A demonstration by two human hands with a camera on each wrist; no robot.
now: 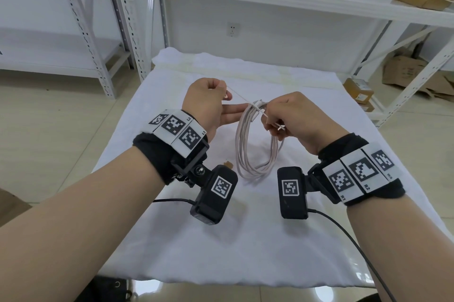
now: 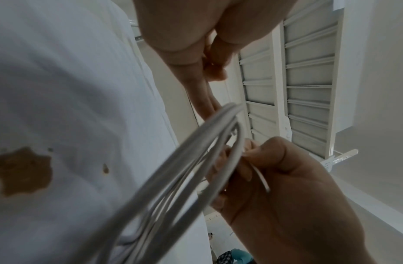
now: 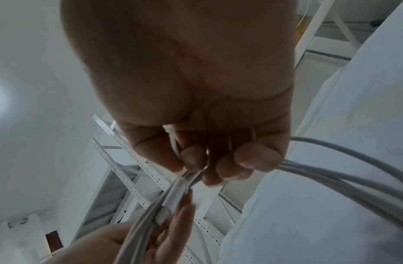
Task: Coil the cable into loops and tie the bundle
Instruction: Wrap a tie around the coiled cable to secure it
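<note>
Your left hand (image 1: 208, 105) pinches one tie (image 1: 255, 106) end, your right hand (image 1: 292, 117) the other, pulling apart to cinch the coiled cable (image 1: 258, 147), held hanging above the counter (image 1: 172, 240).

Head cam sits above/behind both wrists, angled fwd and down. Left wrist cam looks up along the left hand (image 2: 184, 35), super close. Right wrist cam does the same under the right hand (image 3: 196, 80). All 3 share the cable (image 1: 258, 144) btwn the hands.
</note>
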